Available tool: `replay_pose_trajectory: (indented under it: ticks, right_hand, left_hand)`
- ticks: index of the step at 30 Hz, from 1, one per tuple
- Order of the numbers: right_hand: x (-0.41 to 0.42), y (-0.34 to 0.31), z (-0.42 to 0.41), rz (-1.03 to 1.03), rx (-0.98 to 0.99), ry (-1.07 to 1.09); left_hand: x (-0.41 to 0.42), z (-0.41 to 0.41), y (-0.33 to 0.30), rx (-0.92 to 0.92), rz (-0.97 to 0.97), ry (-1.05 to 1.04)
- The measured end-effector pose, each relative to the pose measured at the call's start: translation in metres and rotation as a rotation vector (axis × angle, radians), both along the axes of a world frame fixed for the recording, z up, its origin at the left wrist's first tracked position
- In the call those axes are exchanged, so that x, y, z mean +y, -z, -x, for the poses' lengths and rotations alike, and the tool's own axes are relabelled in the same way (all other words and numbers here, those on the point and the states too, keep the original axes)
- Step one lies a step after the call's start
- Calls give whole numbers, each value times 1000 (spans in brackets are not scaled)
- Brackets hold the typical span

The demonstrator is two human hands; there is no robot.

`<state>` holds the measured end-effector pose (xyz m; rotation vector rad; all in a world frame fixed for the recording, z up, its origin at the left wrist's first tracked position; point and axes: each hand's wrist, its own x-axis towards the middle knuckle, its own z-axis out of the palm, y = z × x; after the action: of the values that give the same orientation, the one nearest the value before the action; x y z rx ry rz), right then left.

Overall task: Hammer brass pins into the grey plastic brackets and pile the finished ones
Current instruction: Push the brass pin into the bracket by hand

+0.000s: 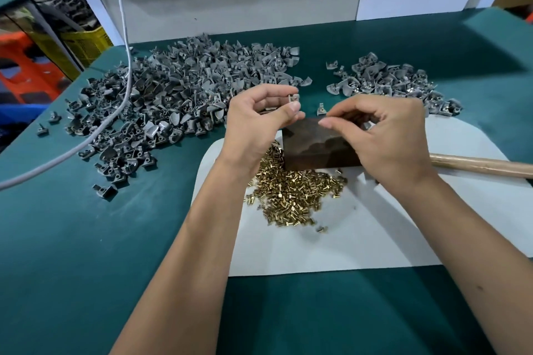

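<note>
Green table (86, 239), left hand (253, 124) pinching bracket (294, 97), right hand (383, 135) curled

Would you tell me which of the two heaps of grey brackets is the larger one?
The heap on the left, under the white cable, is far larger and wider than the small one at right.

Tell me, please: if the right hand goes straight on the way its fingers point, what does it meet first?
The right hand points left, toward the left hand. It would probably meet that hand's thumb and the grey bracket pinched there first, though depth is unclear.
</note>
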<state>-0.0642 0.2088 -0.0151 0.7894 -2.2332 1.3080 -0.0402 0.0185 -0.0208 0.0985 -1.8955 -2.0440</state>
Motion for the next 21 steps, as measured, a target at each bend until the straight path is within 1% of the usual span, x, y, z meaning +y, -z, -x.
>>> replay_pose_trajectory:
  ticks: [3, 5, 11, 14, 18, 21]
  right_hand:
    - [1, 0, 2, -17, 27, -14]
    - [1, 3, 4, -16, 33, -24]
    - [-1, 8, 8, 82, -15, -64]
    - [1, 8, 9, 88, -4, -52]
    - [3, 5, 10, 35, 80, 22]
    - [5, 3, 9, 107, 27, 26]
  left_hand:
    - [6, -1, 1, -3, -17, 31]
    - [11, -1, 2, -2, 13, 35]
    - [17, 1, 6, 41, 85, 31]
    - [20, 1, 7, 56, 81, 30]
    - [20, 1, 7, 65, 70, 61]
    - [20, 0, 6, 68, 37, 114]
